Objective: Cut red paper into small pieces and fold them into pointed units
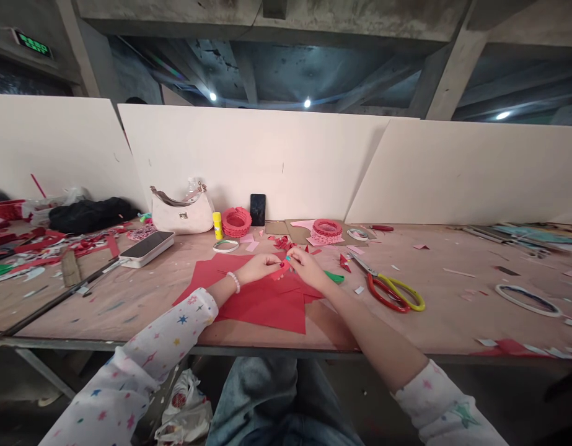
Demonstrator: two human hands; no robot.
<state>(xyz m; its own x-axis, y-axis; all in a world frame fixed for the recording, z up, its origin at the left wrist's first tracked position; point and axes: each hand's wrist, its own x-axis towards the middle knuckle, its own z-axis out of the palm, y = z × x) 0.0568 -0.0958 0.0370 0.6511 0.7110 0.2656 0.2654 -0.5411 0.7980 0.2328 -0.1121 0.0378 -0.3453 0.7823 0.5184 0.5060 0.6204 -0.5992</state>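
Observation:
My left hand (254, 268) and my right hand (308, 266) meet above the plywood table (127, 310), pinching a small folded piece of red paper (281, 271) between their fingertips. Under both hands lie overlapping sheets of red paper (262, 310). A green paper scrap (334, 277) sits just beyond my right hand. To its right lie red-and-yellow-handled scissors (388, 292), open and apart from both hands. Paper snippets are scattered around the hands. My fingers hide most of the folded piece.
Along the white back boards stand a white handbag (181, 214), a yellow glue stick (217, 226), a red paper coil (236, 222), a black phone (258, 209) and a pink-red paper ring (326, 230). Red cut paper piles up at the left.

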